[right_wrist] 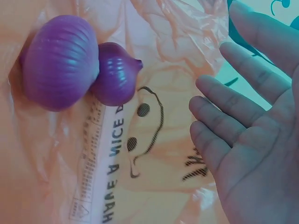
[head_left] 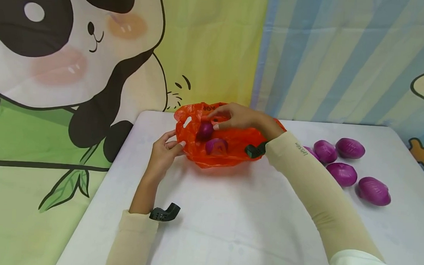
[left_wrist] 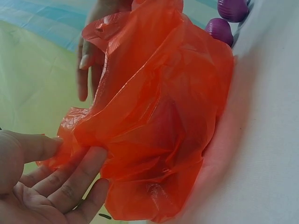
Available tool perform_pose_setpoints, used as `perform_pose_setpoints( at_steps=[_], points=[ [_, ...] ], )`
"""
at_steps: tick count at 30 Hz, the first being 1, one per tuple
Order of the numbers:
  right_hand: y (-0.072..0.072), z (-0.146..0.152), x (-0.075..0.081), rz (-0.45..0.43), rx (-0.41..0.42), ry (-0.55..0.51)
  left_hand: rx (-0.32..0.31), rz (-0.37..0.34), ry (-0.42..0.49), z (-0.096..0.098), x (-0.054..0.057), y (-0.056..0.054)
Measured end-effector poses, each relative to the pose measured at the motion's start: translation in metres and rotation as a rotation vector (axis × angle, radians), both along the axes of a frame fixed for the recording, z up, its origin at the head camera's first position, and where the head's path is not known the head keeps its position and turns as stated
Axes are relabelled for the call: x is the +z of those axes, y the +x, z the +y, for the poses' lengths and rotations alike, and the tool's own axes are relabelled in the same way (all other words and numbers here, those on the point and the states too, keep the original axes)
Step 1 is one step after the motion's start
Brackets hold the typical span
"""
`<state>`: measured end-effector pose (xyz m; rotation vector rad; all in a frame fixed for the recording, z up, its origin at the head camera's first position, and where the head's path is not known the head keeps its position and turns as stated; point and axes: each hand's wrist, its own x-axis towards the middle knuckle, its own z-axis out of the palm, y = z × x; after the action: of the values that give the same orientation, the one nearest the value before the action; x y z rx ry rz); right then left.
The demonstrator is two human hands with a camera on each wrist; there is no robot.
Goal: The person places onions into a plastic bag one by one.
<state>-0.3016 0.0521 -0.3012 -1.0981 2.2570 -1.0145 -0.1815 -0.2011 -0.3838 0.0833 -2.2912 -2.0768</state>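
A red plastic bag (head_left: 210,163) lies on its side on the white table, its mouth spread. My left hand (head_left: 162,156) pinches the bag's left edge between thumb and fingers, which the left wrist view shows from close by. Inside are two purple onions: a darker one (head_left: 205,130) and another (head_left: 216,147) nearer me. Over the bag's mouth is my right hand (head_left: 239,117), fingers extended and palm bare in the right wrist view. There the larger onion (right_wrist: 60,65) touches the smaller onion (right_wrist: 116,77), both apart from the fingers.
Several more purple onions (head_left: 341,174) lie on the table (head_left: 210,228) to the right, partly behind my right forearm. A printed cloth backdrop (head_left: 209,48) with a panda stands behind the table. Each wrist wears a small black device (head_left: 165,213).
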Motion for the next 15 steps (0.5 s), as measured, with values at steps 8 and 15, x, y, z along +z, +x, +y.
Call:
perform_pose_setpoints(
  at_steps=[8,15],
  points=[
    [0.004,0.019,0.034,-0.011,-0.076,-0.04,-0.008,0.011,0.006,0.001,0.001,0.002],
    [0.008,0.034,0.055,0.051,-0.052,-0.032,0.008,0.0,-0.029,-0.001,0.001,0.002]
  ],
)
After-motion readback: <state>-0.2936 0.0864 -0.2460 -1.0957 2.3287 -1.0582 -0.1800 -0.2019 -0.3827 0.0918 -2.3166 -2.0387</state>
